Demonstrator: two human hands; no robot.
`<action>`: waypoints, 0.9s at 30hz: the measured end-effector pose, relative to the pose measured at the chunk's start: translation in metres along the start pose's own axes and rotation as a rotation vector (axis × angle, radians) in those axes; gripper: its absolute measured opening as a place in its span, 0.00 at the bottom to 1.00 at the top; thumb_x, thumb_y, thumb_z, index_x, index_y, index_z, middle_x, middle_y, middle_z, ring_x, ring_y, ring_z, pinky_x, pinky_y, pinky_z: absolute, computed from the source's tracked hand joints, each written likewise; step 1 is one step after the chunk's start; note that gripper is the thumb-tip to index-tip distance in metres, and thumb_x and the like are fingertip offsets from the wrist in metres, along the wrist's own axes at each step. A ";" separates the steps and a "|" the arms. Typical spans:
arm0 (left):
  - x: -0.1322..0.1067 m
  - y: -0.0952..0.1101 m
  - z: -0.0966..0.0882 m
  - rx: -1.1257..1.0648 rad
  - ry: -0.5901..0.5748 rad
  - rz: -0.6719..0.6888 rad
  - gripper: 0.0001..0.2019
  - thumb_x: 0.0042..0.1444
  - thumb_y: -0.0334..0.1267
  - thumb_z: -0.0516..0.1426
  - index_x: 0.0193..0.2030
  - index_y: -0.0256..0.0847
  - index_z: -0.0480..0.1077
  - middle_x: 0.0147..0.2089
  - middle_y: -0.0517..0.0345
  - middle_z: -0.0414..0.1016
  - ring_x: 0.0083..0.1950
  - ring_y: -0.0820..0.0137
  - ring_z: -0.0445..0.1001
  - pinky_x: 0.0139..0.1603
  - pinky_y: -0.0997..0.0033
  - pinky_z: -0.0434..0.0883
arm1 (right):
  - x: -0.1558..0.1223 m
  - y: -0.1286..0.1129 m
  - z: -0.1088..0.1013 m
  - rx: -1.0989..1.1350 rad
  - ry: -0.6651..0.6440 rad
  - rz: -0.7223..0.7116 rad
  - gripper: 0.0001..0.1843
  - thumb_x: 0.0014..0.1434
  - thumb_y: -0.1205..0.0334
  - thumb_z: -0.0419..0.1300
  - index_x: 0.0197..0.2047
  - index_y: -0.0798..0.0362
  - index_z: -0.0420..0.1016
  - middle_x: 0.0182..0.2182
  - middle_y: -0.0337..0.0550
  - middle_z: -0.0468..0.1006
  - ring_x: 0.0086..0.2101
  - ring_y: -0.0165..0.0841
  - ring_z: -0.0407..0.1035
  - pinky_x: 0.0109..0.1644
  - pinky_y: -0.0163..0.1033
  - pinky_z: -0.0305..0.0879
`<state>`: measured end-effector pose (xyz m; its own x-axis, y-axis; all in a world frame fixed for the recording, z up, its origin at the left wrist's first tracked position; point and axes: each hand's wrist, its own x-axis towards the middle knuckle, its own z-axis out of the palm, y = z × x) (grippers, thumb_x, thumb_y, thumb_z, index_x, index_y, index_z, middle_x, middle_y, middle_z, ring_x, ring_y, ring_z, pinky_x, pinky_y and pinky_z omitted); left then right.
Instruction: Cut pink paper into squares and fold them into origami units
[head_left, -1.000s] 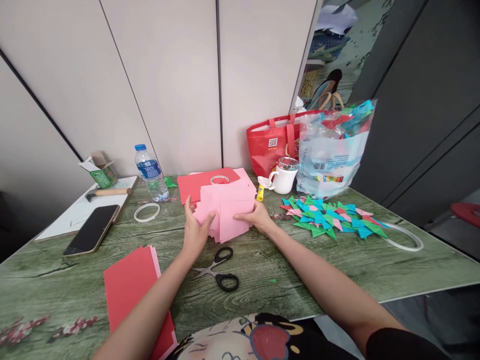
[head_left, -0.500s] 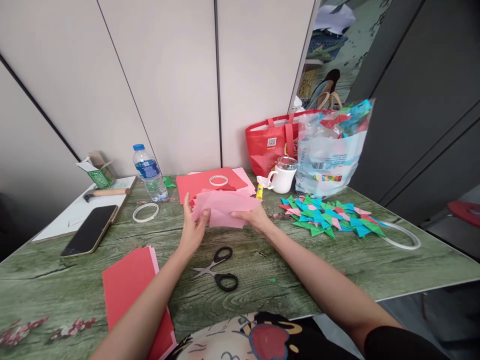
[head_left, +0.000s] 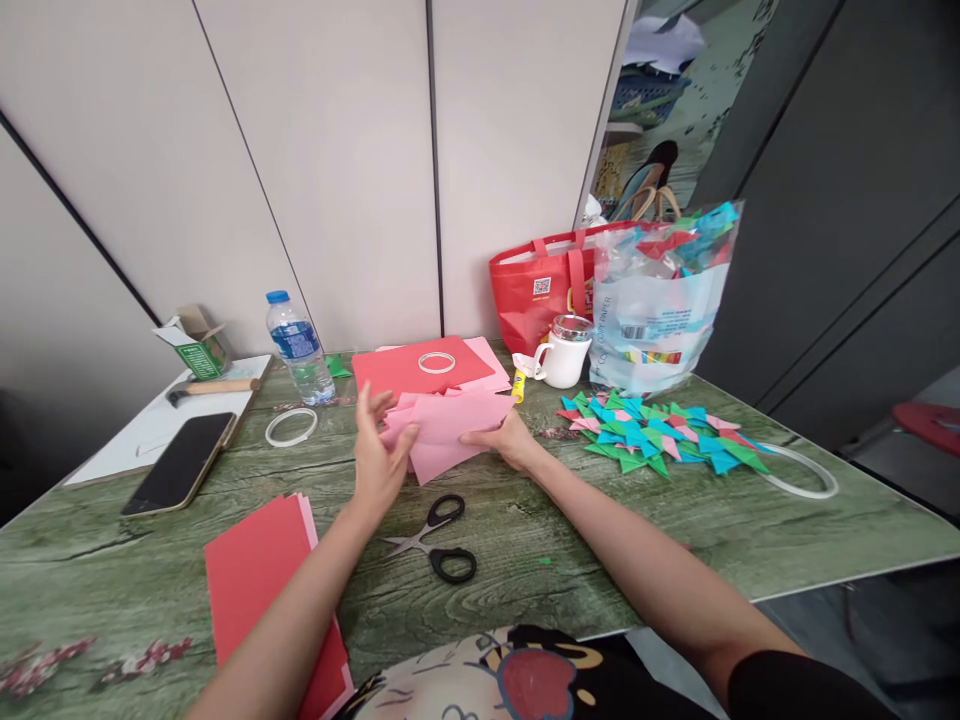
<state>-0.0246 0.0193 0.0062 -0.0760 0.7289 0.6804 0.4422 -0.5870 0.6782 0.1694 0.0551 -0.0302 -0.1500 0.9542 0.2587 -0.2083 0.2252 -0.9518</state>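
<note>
A loose stack of small pink paper sheets (head_left: 450, 428) is held just above the green wood-grain table (head_left: 570, 540). My right hand (head_left: 504, 440) grips the stack's right edge with thumb on top. At the stack's left edge is my left hand (head_left: 376, 452), fingers spread and thumb against the sheets. Black-handled scissors (head_left: 436, 538) lie on the table just below the hands. Behind the stack lies a red sheet (head_left: 420, 368) with a clear tape ring (head_left: 436, 362) on it.
Red and pink sheets (head_left: 262, 580) lie front left. A phone (head_left: 181, 462), tape ring (head_left: 291, 426), water bottle (head_left: 298, 346), hammer (head_left: 210, 387) stand left. A white mug (head_left: 564, 352), glue stick (head_left: 517, 384), red bag (head_left: 541, 290), plastic bag (head_left: 654, 300), folded paper triangles (head_left: 660, 432) sit right.
The pink stack was lowered and tilted flatter toward the table. My left hand's fingers have spread off the stack's left edge, while my right hand keeps its hold.
</note>
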 end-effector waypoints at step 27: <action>-0.007 0.003 0.004 0.056 -0.275 -0.068 0.49 0.37 0.46 0.64 0.64 0.40 0.43 0.57 0.43 0.60 0.58 0.57 0.60 0.54 0.59 0.61 | -0.011 -0.014 0.005 -0.111 -0.160 0.011 0.29 0.32 0.61 0.70 0.41 0.55 0.73 0.39 0.45 0.77 0.40 0.37 0.71 0.46 0.44 0.66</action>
<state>-0.0190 0.0141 0.0026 0.1350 0.8384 0.5281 0.4932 -0.5191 0.6980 0.1691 0.0406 -0.0188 -0.3050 0.9154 0.2627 -0.0996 0.2436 -0.9647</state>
